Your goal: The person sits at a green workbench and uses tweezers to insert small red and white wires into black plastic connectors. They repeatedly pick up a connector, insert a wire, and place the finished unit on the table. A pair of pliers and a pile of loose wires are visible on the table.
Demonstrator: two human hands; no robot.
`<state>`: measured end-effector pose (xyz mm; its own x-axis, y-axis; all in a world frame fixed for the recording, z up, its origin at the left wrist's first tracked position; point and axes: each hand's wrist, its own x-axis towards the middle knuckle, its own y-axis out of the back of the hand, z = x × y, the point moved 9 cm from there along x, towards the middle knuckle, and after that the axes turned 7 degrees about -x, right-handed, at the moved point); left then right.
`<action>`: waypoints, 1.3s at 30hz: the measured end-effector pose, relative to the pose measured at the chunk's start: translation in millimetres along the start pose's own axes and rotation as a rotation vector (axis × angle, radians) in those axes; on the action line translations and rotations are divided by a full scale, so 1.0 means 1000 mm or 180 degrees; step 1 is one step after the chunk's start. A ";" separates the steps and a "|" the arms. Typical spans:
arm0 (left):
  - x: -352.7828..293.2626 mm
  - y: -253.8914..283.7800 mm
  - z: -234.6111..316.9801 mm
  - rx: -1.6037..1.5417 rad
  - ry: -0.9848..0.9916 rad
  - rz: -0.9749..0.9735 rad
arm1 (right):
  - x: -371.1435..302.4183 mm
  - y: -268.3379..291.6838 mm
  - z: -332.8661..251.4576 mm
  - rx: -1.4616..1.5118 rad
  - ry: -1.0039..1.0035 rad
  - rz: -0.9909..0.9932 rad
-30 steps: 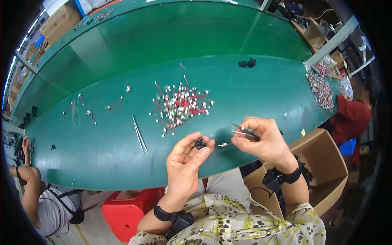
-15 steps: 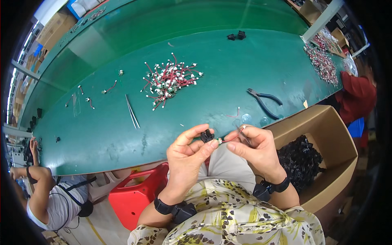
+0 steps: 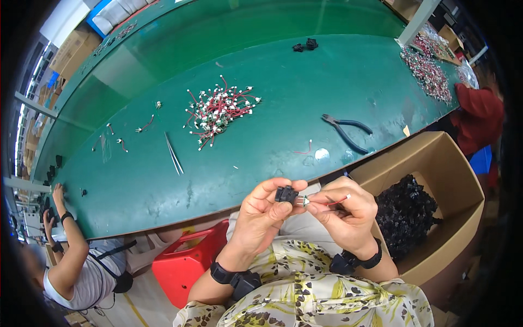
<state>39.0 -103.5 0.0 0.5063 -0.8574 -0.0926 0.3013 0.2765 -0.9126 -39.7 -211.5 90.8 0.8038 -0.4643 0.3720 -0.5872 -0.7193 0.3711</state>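
Observation:
Just past the near edge of the table, my left hand (image 3: 263, 213) pinches a small black plastic housing (image 3: 284, 194) between thumb and fingers. Close beside it, my right hand (image 3: 350, 212) is closed on a small circuit board (image 3: 306, 201) with thin metal pins that point toward the housing. A red wire (image 3: 335, 202) runs from the board across my right fingers and ends in a white connector (image 3: 348, 196). Whether the pins touch the housing, I cannot tell.
A pile of red-wired boards (image 3: 220, 111) lies on the green table (image 3: 272, 147), with tweezers (image 3: 173, 153) and cutters (image 3: 348, 129) nearby. At right stands a cardboard box (image 3: 455, 218) of black parts. A red stool (image 3: 188, 270) and a co-worker (image 3: 90, 267) are at left.
Both hands have come slightly lower and to the right in view. My right fingers have shifted from the wire to the board, whose pins now show facing the housing.

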 end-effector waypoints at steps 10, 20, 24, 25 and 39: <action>0.006 0.000 -0.006 0.0411 -0.0099 -0.0076 | 0.002 -0.001 0.008 0.0131 -0.0080 0.0015; 0.010 -0.004 0.010 0.1607 -0.0409 -0.0462 | 0.007 -0.004 0.006 -0.0195 -0.0013 -0.0270; 0.006 0.005 -0.005 0.0595 0.0091 -0.0266 | 0.011 -0.006 0.013 0.0125 -0.0069 -0.0308; 0.006 0.007 -0.011 0.0160 0.0279 -0.0210 | 0.013 -0.008 0.016 0.0354 -0.0176 -0.0333; 0.008 -0.002 -0.012 -0.0010 0.0788 0.0437 | 0.023 0.004 0.005 -0.0795 0.0533 -0.1014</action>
<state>32.4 -115.7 -4.1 0.3292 -0.8920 -0.3097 0.2408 0.3964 -0.8859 -23.2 -227.2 96.4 0.9340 -0.1344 0.3309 -0.3341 -0.6564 0.6764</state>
